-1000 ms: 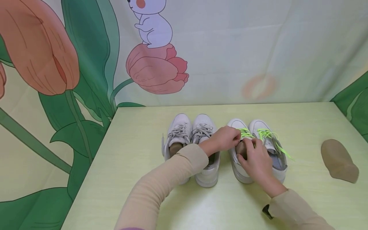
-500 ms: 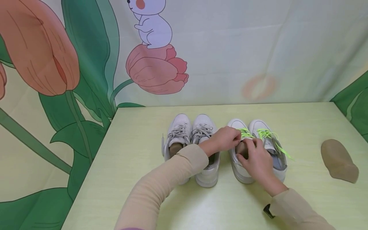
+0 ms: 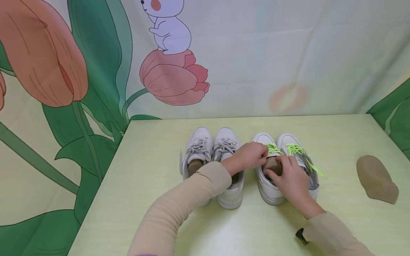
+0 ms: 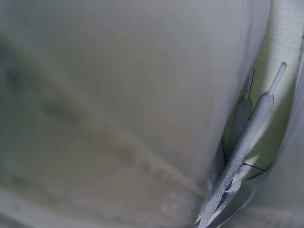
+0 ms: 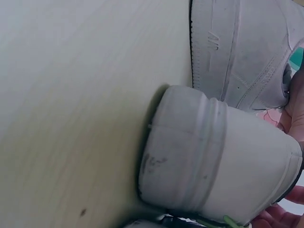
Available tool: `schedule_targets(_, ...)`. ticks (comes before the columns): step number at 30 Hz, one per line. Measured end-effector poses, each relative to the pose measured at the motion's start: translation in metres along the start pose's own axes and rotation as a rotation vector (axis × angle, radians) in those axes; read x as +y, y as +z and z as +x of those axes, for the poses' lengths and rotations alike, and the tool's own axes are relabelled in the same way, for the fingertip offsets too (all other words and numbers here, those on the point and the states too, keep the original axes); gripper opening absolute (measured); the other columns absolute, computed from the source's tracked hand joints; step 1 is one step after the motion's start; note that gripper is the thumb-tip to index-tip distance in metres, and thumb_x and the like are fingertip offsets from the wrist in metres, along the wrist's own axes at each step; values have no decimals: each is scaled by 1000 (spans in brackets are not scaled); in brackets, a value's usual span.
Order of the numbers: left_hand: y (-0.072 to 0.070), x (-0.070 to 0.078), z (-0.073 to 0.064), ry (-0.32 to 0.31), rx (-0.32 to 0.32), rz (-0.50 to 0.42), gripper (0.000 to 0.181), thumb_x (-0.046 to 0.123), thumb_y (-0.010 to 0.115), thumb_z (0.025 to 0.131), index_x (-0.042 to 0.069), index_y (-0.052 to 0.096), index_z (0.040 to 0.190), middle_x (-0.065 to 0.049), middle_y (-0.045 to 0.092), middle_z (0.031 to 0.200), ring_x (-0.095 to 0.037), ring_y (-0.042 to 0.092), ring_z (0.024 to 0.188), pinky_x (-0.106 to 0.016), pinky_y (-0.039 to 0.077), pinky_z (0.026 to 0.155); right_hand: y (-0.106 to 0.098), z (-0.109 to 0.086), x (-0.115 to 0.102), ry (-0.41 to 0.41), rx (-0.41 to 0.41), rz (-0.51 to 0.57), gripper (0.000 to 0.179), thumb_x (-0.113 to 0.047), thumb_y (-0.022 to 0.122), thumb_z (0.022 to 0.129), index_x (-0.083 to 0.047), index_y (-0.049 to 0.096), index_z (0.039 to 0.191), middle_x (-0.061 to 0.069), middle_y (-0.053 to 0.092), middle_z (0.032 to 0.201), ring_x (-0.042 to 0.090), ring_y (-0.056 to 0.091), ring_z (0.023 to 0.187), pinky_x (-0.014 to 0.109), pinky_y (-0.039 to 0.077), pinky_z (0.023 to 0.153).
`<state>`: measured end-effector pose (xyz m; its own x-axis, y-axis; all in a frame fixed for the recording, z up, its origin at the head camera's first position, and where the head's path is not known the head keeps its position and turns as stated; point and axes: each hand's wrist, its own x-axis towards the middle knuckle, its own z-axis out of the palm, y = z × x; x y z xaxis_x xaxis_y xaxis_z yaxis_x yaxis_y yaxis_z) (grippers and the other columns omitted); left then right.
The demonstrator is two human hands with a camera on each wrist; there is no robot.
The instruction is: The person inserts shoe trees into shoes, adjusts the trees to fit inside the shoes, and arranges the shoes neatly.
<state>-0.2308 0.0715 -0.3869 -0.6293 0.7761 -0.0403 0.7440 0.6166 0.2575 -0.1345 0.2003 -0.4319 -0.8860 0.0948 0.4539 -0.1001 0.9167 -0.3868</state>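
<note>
the left hand [image 3: 251, 156], fingers curled, grips the edge of a shoe [image 3: 269, 193] beside its green laces [image 3: 273, 148]. the right hand [image 3: 294, 179] bends thumb and fingers over the brown insert [image 3: 272, 165] in that shoe's opening; whether it pinches it, one cannot tell. the shoe's mate [image 3: 286, 139] is partly behind the right hand. under the left forearm stands a grey-laced pair [image 3: 201, 135]. well right of both hands, another insert [image 3: 374, 174] lies on the table [image 3: 339, 149].
</note>
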Motion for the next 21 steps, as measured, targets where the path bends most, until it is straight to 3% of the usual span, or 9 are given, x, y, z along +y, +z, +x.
schedule_targets(8,3,-1,1,21,-1,32,9,16,50,87,13,58,88,5,58,76,-9,47,65,-17,37,59,-2,4,-9,70,-92,-89,39,-34,69,71,-7,49,91,17,52,90,34,53,63,42,37,44)
schedule_targets(21,3,-1,0,40,11,49,10,16,50,86,12,59,88,5,59,79,-8,49,66,-18,39,62,2,7,-12,83,-100,-119,38,-31,70,72,-6,48,91,19,52,92,38,53,61,44,36,44)
